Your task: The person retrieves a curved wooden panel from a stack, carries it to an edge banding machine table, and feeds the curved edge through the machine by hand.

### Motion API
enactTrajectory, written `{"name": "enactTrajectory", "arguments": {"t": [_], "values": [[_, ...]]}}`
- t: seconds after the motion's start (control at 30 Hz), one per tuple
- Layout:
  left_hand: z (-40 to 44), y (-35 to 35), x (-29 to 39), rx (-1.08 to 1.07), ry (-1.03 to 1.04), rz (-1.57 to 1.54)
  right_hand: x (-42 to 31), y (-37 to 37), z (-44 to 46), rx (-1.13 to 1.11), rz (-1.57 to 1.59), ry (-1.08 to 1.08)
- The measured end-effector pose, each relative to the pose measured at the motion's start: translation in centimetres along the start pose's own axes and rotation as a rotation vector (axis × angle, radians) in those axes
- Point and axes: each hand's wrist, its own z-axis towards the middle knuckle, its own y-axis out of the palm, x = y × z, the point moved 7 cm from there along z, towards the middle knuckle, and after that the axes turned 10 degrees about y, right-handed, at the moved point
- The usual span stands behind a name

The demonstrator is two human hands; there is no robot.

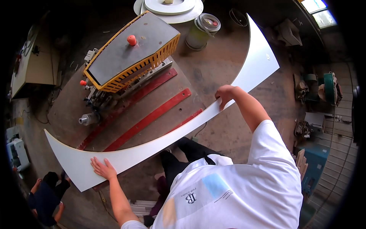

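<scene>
A long curved white board [152,153], wide at both ends and narrow in the middle, lies across the near side of a machine table. My left hand [103,168] rests flat on its wide left end, fingers spread. Over the narrower stretch on the right, my right hand [225,95] wraps round the board with the fingers at its inner edge; the underside of that grip is hidden. Beyond the board stands a machine with a yellow slotted guard [139,72] and a red knob [132,40] on its grey top. Red curved strips [148,119] run along the table.
A bucket [202,32] stands behind the machine, near round white discs [171,7]. At far left is a cabinet [42,57]. Another person [47,198] is at lower left. Green equipment [329,89] and a blue box [313,162] line the right side.
</scene>
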Motion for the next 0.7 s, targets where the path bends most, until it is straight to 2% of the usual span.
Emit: {"name": "enactTrajectory", "arguments": {"t": [0.7], "values": [[0.11,-0.03,0.18,-0.063,-0.032,0.021,-0.13,-0.13,-0.41,0.01,0.016,0.004]]}}
